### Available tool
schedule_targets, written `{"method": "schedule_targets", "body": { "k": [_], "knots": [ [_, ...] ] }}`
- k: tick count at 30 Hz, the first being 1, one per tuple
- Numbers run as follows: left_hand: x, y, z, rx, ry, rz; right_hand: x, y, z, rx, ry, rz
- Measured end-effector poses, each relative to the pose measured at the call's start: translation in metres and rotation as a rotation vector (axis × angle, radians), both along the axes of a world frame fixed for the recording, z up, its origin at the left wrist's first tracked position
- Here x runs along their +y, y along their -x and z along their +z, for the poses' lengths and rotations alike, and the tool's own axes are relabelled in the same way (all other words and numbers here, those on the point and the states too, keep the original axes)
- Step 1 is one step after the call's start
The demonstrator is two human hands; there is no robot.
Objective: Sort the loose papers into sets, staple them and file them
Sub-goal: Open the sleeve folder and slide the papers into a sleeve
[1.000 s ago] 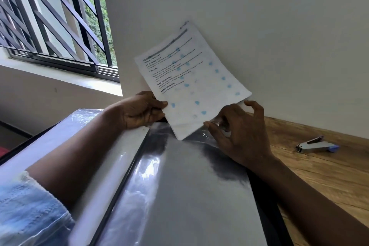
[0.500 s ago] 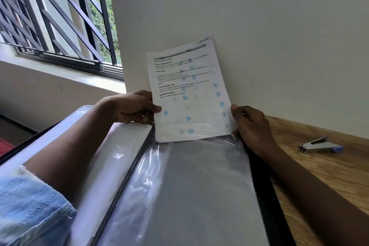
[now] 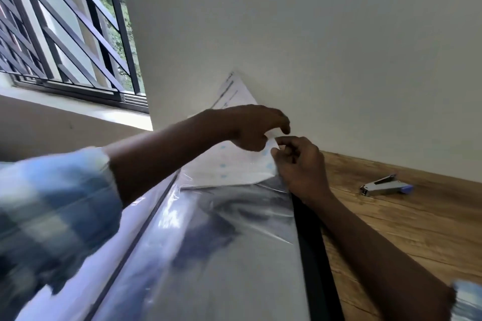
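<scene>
Sunk deeper and skewed since a moment ago, partly inside clear sleeve (image 3: 234, 221) of open folder (image 3: 310, 242) on desk (image 3: 404, 229): paper set (image 3: 234, 167), top corner up by wall (image 3: 339, 60); crossed over to its right edge, left hand (image 3: 250, 125), fingers curled, gripping or pressing impossible to tell; right hand (image 3: 300, 161) pinching sleeve mouth; stapler (image 3: 383, 186) well apart; best done holding mouth wide, squaring sheets, pushing evenly.

The folder (image 3: 314, 245) is black at edge and spine; its plastic pocket (image 3: 234, 255) is clear with grey-white glare; the paper (image 3: 234, 164) at the folder's far end is white with pale blue dots and grey print; right of the folder, the worktop (image 3: 417, 229) is brown wood grain, the stapler (image 3: 386, 186) silver with a blue tip; left of it, a shirt sleeve (image 3: 52, 203) shows blurred blue-and-white check.
</scene>
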State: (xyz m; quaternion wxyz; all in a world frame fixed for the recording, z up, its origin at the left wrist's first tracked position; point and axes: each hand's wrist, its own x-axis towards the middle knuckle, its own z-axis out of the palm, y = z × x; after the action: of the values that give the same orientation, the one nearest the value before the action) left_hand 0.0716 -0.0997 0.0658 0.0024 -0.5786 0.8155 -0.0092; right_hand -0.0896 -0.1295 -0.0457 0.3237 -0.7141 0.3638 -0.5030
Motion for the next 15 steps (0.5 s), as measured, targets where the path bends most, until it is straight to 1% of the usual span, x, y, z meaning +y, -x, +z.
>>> {"method": "schedule_targets", "body": {
  "k": [2, 4, 7, 10, 12, 15],
  "knots": [
    [-0.014, 0.012, 0.01, -0.077, -0.228, 0.089, -0.001, 0.0, -0.001, 0.019, 0.017, -0.017],
    [-0.023, 0.019, 0.018, -0.056, -0.364, 0.145, -0.002, 0.0, -0.001, 0.008, -0.003, -0.002],
    [-0.03, 0.014, 0.026, 0.0, -0.409, 0.143, 0.0, 0.0, 0.002, -0.131, -0.023, 0.019],
    [-0.03, 0.005, 0.024, 0.113, -0.511, 0.152, 0.003, 0.0, 0.005, -0.247, 0.0, 0.057],
    [-0.028, 0.003, 0.019, 0.149, -0.539, 0.164, 0.004, -0.001, 0.006, -0.288, 0.027, 0.1],
    [-0.026, 0.006, 0.01, 0.186, -0.527, 0.169, 0.002, -0.002, 0.005, -0.294, 0.043, 0.133]
  ]
}}
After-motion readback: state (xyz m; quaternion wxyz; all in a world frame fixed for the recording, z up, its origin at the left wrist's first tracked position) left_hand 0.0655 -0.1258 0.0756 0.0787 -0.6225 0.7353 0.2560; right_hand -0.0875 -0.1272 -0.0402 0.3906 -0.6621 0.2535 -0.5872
